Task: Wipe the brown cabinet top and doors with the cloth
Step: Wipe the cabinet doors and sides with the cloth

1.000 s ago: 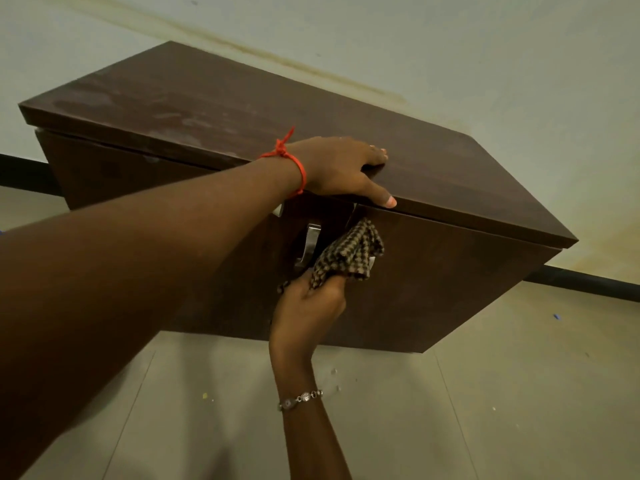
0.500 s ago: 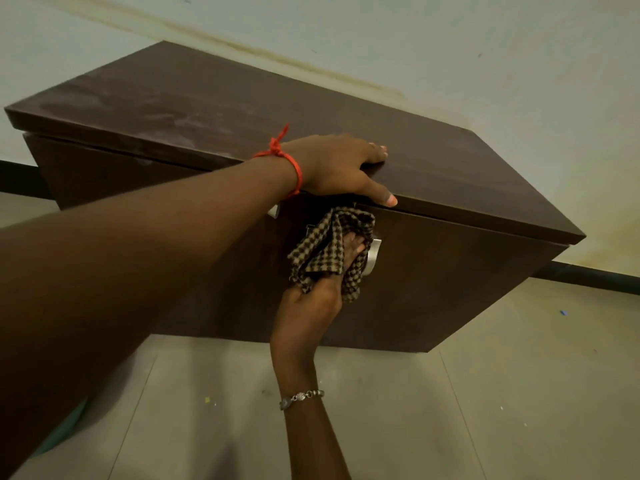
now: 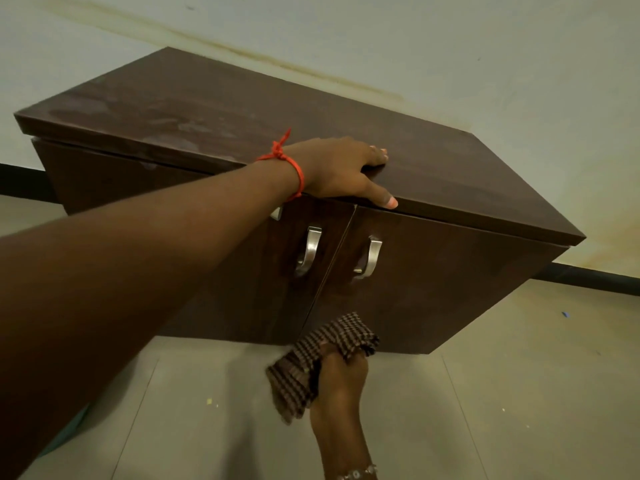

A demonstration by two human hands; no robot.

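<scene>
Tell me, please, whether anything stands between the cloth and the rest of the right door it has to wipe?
Only the door's own metal handle juts out above the cloth; otherwise the right door is bare.

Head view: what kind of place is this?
Probably a plain indoor room, home or office: a low brown cabinet with metal handles against a stained painted wall, on a tiled floor.

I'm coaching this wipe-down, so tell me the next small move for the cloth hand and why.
Probably sweep the cloth sideways along the bottom of the right door, then back up. The right hand holds it at the doors' lower edge, near the seam, and the door's outer part lies beside it. The left hand braces on the cabinet top.
</scene>
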